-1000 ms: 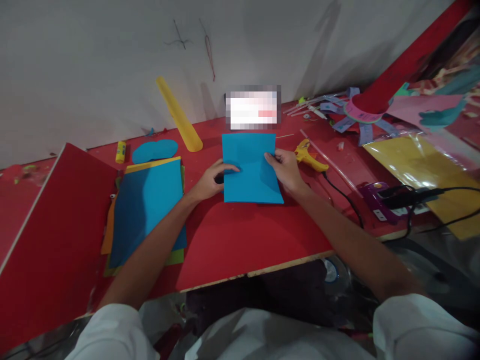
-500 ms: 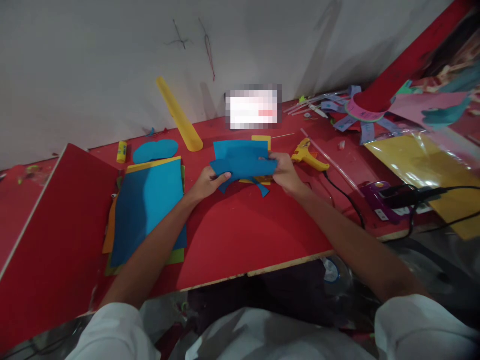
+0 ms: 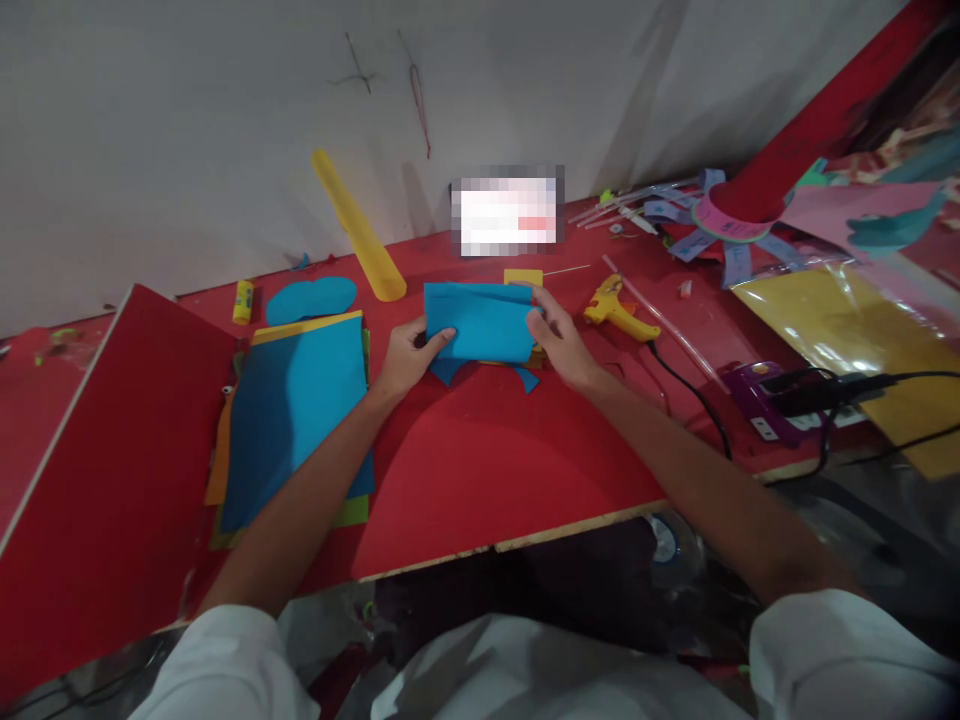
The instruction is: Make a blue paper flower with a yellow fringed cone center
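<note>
A folded sheet of blue paper (image 3: pixel 484 325) is held up between my two hands over the red table (image 3: pixel 480 450). My left hand (image 3: pixel 411 355) grips its left edge, thumb lying across the front. At the right edge my right hand (image 3: pixel 561 338) holds it, with the fingers at the upper corner and the thumb lower on the side. Below the sheet, the pointed ends of a blue cut-out (image 3: pixel 527 379) show on the table; the rest of it is hidden. Some yellow paper also peeks out behind the sheet.
To the left lie stacked coloured sheets (image 3: pixel 300 400), a glue stick (image 3: pixel 243 302) and a rounded blue cut-out (image 3: pixel 311 300). A yellow paper tube (image 3: pixel 360 230) leans on the wall. To the right are a yellow glue gun (image 3: pixel 621 312), its cord and a purple power strip (image 3: pixel 765 400).
The blue paper's lower part, curled forward before, is now folded flat upward against the rest. My right hand has shifted its grip up to the right corner.
</note>
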A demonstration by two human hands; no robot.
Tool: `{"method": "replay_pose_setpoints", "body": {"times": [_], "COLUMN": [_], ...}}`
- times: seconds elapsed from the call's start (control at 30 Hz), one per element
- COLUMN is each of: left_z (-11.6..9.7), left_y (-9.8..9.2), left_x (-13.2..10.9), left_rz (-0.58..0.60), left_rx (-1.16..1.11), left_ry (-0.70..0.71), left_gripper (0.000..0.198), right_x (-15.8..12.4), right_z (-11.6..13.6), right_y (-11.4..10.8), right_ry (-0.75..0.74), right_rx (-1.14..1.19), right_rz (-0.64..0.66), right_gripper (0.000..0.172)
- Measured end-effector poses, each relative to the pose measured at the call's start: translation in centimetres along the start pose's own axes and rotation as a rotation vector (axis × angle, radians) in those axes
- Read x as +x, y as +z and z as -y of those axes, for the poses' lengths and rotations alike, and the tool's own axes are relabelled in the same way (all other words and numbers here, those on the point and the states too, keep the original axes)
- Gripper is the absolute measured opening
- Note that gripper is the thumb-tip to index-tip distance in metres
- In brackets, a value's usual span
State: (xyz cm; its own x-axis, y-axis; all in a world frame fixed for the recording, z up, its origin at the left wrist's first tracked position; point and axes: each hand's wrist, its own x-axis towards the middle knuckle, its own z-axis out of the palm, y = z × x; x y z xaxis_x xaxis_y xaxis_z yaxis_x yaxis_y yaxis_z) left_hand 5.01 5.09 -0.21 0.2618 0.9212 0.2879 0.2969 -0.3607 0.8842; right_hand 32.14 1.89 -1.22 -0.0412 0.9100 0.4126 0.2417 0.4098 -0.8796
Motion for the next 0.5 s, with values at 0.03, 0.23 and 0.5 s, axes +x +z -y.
{"method": "replay_pose_setpoints", "body": {"times": [0.03,0.23,0.5], "left_z": [-0.1,0.3,1.3], "left_y": [0.1,0.4,0.3], "left_x": [0.0,0.0,0.4], "left_rz": [0.008,0.055,-0.006], "left_rx": [-0.007,-0.107,-0.138], "left_ry": [0.018,-0.008,0.159], "left_gripper": [0.051,0.062,0.065], "right_x": [0.0,0.3,0.3], "right_z": [0.2,-0.1,-0.4], "right_y": [0.0,-0.2,-0.5], "right_ry": [-0.006,-0.032,-0.053], "right_rx": [-0.012,-0.016,-0.139], "right_rz": [0.0,-0.001,0.027], "right_gripper": [0.067,0.046,0.04]}}
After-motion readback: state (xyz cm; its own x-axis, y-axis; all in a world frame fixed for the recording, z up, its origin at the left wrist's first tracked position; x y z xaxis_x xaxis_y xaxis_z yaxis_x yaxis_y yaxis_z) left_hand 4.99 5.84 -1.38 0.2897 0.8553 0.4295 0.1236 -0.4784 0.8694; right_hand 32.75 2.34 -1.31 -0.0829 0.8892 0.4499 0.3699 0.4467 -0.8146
